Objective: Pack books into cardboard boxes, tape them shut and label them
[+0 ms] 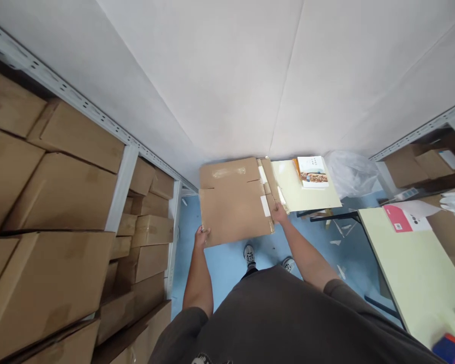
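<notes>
I hold a big flat brown cardboard sheet (231, 210) out in front of me, close to the middle of my view, with its face up. My left hand (201, 236) is at 7 o'clock, pinching the near left corner, with the thumb on top. My left elbow bends out, and my forearm goes nearly straight up toward 12. My right hand (278, 213) is at 4 o'clock. It is closed on the right edge, by the white labels (265, 206) and the folded flaps, and I can't tell where all its fingers go. My right arm is straighter and slants up toward 10.

At 3 o'clock, just past the cardboard, is a pale yellow table (288, 183) with a white picture booklet (311, 166) on it. I can't tell if the cardboard touches it. Brown cardboard boxes (151, 230) fill the grey metal shelf (122, 188) at 9.
</notes>
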Demonstrator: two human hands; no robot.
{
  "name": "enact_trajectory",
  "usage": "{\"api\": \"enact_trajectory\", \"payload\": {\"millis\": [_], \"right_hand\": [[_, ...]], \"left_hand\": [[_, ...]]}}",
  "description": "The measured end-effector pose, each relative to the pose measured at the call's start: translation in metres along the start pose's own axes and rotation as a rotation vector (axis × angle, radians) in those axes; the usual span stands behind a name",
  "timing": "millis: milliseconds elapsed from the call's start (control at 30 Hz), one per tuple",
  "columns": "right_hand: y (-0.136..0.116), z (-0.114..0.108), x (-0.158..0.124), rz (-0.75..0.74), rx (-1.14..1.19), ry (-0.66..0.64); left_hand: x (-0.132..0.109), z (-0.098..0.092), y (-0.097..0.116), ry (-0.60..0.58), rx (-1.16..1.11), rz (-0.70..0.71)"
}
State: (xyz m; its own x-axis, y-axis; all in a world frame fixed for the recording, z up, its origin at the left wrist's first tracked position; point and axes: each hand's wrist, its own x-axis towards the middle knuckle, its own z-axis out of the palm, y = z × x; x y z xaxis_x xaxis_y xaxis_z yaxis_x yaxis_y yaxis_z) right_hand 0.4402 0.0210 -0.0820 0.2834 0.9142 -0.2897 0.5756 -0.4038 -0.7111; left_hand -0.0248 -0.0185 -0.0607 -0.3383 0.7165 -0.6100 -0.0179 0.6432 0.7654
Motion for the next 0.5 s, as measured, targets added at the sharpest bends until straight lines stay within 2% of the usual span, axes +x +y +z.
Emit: {"api": "enact_trajectory", "payload": {"millis": [100,300,400,500], "right_hand": [[0.000,-0.009,0.012,0.114,0.037,0.004],[-0.006,-0.040,0.020,0.163,0.143,0.017],[-0.007,-0.059,0.019,0.160,0.176,0.056],[-0.007,-0.075,0.016,0.100,0.188,0.123]], "left_hand": [[0.001,0.010,-0.003,-0.028,0.017,0.012],[0.001,0.028,-0.002,-0.142,0.013,0.058],[0.002,0.047,0.010,-0.091,0.176,0.222],[0.002,0.082,0.028,-0.034,0.342,0.428]]}}
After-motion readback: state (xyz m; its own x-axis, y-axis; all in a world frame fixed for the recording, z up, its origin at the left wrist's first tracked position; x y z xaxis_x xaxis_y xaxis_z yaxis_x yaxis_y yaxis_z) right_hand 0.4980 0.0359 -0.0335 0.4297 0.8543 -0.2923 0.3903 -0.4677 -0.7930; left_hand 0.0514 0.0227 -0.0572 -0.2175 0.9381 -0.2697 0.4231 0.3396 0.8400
